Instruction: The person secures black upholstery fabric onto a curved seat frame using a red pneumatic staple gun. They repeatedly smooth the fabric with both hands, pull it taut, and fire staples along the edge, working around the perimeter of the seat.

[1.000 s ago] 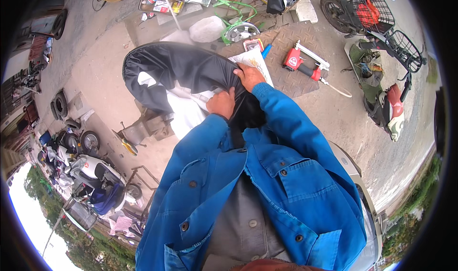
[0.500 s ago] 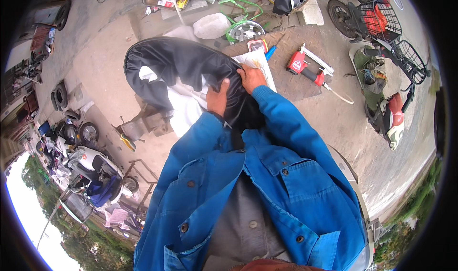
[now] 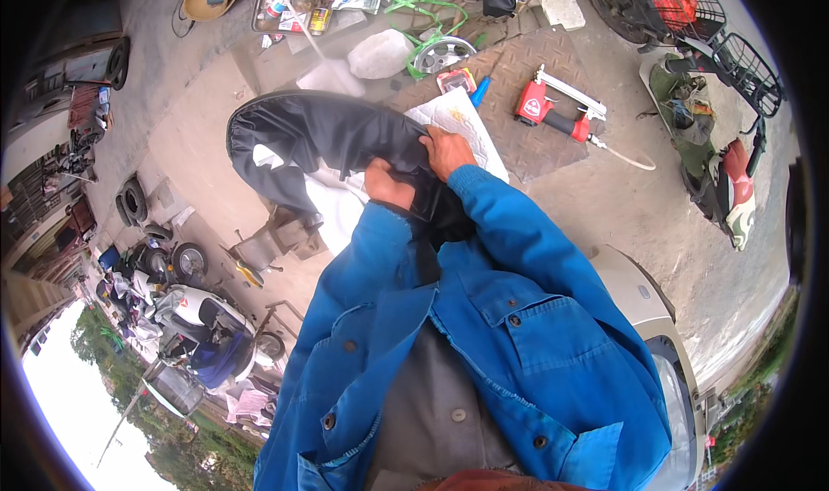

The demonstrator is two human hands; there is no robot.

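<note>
A black, glossy seat cover (image 3: pixel 298 109) with gathered edges lies in front of me, its outline long and rounded. White material (image 3: pixel 335 204) shows within its folds. My left hand (image 3: pixel 389 183) is closed on the black cover near its right end, fingertips hidden in the folds. Beside it, my right hand (image 3: pixel 449 152) grips the cover's far right edge, fingers bent over the rim. To the right, a red and black air stapler (image 3: pixel 553 111) with a pale hose lies on a rusty metal plate (image 3: pixel 553 59). A white quilted piece (image 3: pixel 462 120) sits just beyond my right hand.
Past the cover are a pale stone (image 3: pixel 380 54), a silver wheel (image 3: pixel 442 55), a blue-handled tool (image 3: pixel 481 90) and a tray (image 3: pixel 257 16) of small items. A yellow-handled tool (image 3: pixel 249 273) is at left, near parked scooters (image 3: pixel 194 318). A basketed bike (image 3: pixel 682 12) stands far right.
My left thumb, raised before, is now folded down and the left hand is closed tighter on the cover. My right hand keeps its grip. The whole view has shifted slightly.
</note>
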